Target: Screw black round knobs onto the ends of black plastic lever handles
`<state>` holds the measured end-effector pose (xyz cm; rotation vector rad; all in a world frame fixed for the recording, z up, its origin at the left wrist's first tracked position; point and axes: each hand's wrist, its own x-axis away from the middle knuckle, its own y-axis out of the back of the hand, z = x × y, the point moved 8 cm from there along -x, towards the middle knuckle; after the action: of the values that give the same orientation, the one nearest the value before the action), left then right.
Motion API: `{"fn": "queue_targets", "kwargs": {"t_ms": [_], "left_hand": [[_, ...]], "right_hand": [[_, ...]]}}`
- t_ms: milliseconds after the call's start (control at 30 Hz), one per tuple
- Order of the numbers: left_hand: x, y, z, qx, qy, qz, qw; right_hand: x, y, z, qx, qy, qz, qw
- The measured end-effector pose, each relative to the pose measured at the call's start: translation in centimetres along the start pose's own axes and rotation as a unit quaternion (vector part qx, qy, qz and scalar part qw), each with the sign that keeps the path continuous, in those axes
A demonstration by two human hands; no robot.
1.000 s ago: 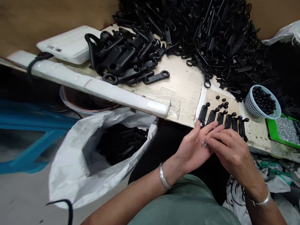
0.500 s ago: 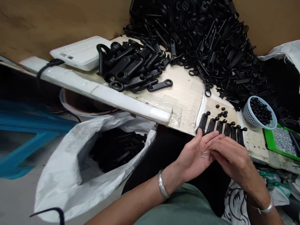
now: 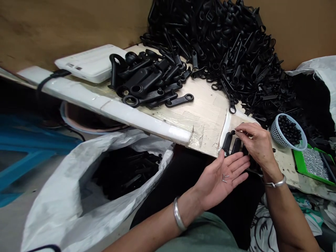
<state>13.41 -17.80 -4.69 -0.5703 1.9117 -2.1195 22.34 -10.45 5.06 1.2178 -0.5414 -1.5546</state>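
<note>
Beside the first handle (image 3: 227, 141), a narrow pinch

At that handle's knobbed end, the thumb and forefinger of my right hand (image 3: 256, 141) are pinched close; I can't tell whether they hold a pin. My left hand (image 3: 216, 182) lies wide, palm up, with a few small pins (image 3: 225, 178) loose on it, its thumb tip near the handle's lower end.

The first handle lies on the board (image 3: 207, 101) by its front edge, the second (image 3: 236, 146) beside it. My right hand hides much of the rest, so I can't count what is done. With pins on the palm, I judge the work at the row to be partway.

Past the hands, the basket (image 3: 278, 138) of black balls (image 3: 288, 130) and the green tray (image 3: 301, 162) of metal bits (image 3: 315, 164) bound my right side. Pale board between the row and the small pile (image 3: 147, 78) looks like my best room leftward. The big heap (image 3: 241, 52) limits reach behind; in front, the board drops off near my left hand, and the white bag (image 3: 52, 210) gapes below.
</note>
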Motion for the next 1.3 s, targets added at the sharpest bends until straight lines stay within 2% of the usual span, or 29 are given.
{"fn": "queue_targets", "kwargs": {"t_ms": [267, 467, 633, 733, 833, 933, 1033, 1100, 1200, 1300], "left_hand": [[-0.1, 0.2, -0.1, -0.001, 0.003, -0.002, 1.0], [-0.1, 0.4, -0.1, 0.005, 0.0, -0.011, 1.0], [-0.2, 0.4, -0.1, 0.001, -0.001, -0.013, 1.0], [0.0, 0.5, -0.1, -0.01, 0.007, -0.016, 1.0], [0.6, 0.5, -0.3, -0.015, 0.004, -0.025, 1.0], [0.9, 0.6, -0.9, -0.031, -0.014, -0.055, 0.998], [0.5, 0.7, -0.9, -0.082, -0.007, -0.119, 0.989], [-0.1, 0.6, -0.4, -0.136, 0.001, -0.18, 0.974], [-1.3, -0.6, 1.2, -0.2, 0.012, -0.259, 0.945], [-4.0, -3.1, 4.2, -0.221, 0.038, -0.258, 0.94]], "right_hand": [[-0.2, -1.1, -0.8, 0.008, 0.004, 0.037, 0.999], [0.3, 0.0, -0.5, 0.053, 0.006, 0.029, 0.998], [0.4, -1.0, 0.2, 0.12, 0.031, 0.085, 0.989], [0.7, -0.5, 1.0, 0.137, 0.034, 0.062, 0.988], [1.9, 1.0, 2.6, 0.089, 0.027, 0.009, 0.996], [4.3, 3.0, 3.5, -0.012, -0.016, -0.071, 0.997], [8.5, 4.9, 2.3, -0.066, -0.116, -0.163, 0.978], [12.3, 5.7, 0.5, -0.097, -0.21, -0.193, 0.954], [18.6, 6.7, -2.8, -0.146, -0.342, -0.238, 0.897], [23.9, 7.7, -4.9, -0.144, -0.418, -0.288, 0.849]]}}
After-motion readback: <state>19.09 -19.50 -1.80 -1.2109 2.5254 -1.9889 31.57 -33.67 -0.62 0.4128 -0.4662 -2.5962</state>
